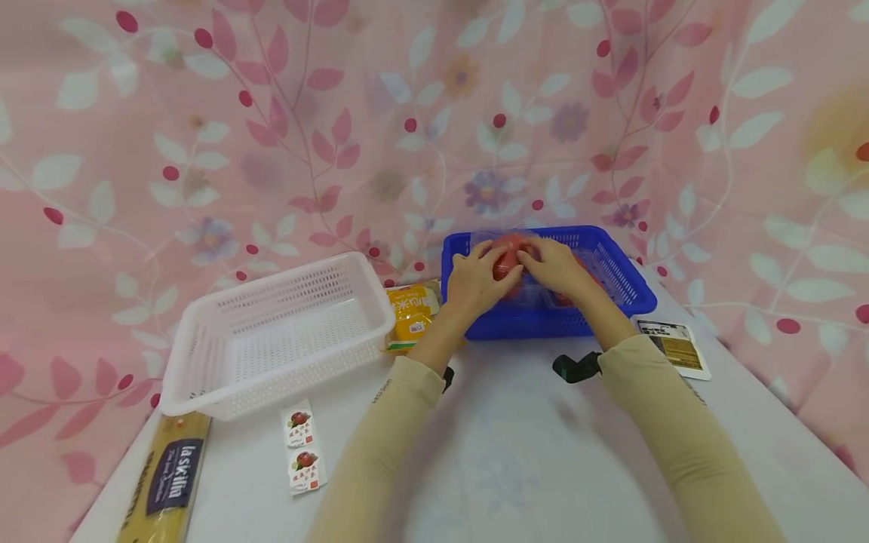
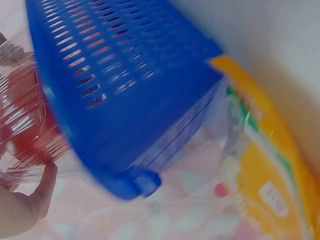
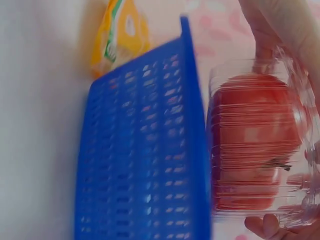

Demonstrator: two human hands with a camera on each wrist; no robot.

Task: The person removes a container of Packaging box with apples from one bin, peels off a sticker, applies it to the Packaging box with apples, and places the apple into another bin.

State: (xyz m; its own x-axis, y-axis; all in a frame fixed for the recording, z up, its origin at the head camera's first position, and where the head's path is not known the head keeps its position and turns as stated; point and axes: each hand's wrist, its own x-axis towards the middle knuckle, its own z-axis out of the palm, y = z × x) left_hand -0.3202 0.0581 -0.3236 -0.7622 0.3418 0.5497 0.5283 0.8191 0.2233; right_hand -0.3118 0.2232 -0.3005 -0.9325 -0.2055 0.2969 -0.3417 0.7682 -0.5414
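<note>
Clear container of red fruit, which we see at the left end of the blue basket, left hand and right hand gripping its opposite sides, fingers curled, yellow packet between blue basket and white basket.

White basket beside yellow packet; pasta pack lies nearer.

Wrist views blur the blue basket; the head view crops the pasta packet
</note>
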